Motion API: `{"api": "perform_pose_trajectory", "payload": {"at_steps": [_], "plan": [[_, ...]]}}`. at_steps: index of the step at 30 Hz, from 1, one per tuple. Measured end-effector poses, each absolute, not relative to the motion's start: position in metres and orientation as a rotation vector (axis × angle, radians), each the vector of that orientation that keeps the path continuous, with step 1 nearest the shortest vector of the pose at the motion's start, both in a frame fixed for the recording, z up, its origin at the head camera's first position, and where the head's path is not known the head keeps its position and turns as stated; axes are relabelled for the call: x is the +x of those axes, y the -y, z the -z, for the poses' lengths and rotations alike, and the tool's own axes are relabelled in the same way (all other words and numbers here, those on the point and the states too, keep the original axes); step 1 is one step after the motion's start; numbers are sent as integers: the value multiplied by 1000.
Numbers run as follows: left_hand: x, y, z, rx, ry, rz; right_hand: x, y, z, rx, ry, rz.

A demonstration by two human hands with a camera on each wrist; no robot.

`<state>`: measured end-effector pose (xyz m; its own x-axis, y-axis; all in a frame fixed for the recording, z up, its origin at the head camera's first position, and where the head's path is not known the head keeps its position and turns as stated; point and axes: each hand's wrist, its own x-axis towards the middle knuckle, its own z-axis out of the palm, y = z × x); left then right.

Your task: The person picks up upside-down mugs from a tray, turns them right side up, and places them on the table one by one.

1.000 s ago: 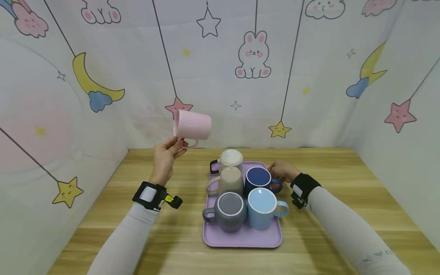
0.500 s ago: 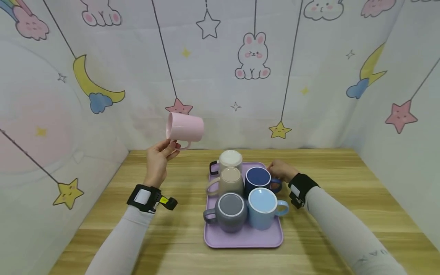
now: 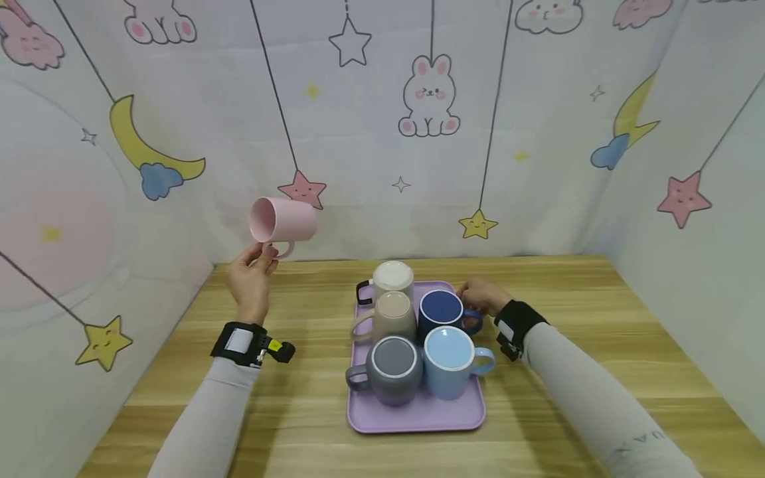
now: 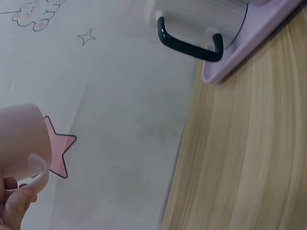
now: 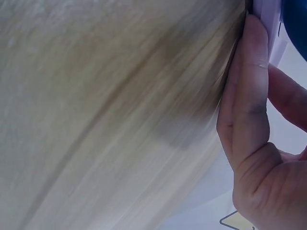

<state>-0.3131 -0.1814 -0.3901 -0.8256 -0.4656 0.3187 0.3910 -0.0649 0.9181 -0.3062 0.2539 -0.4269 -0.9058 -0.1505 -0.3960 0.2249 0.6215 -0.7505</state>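
Observation:
My left hand [image 3: 250, 282] holds a pink mug [image 3: 293, 220] by its handle, raised above the back left of the table. The mug lies on its side in the air, mouth to the left and handle downward. In the left wrist view, fingers [image 4: 17, 203] pinch the mug's handle. My right hand [image 3: 485, 296] grips the rim of a lilac tray [image 3: 418, 421] at its back right, beside a navy mug [image 3: 441, 308]. Upside down on the tray also stand a light blue mug [image 3: 449, 362], a grey mug [image 3: 394, 370], a beige mug [image 3: 394, 318] and a white mug [image 3: 393, 275].
The tray rests on a wood-grain table [image 3: 556, 411]. Behind the table hangs a white printed cloth [image 3: 358, 133]. The white mug's black handle [image 4: 192, 48] and the beige and grey mugs' handles stick out over the tray's left edge.
My left hand has moved left with the pink mug, away from the tray, and the mug's mouth has turned more toward the camera. My right hand has stayed at the tray's rim.

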Motion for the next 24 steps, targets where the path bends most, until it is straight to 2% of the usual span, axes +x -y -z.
{"api": "perform_pose_trajectory", "payload": {"at_steps": [11,24], "plan": [[-322,215,405,216,1816,1651,-306,-253,426,81,-2409,1195],[-330,225,428,392,1993,1410,-309,-256,428,97,-2417,1188]]}}
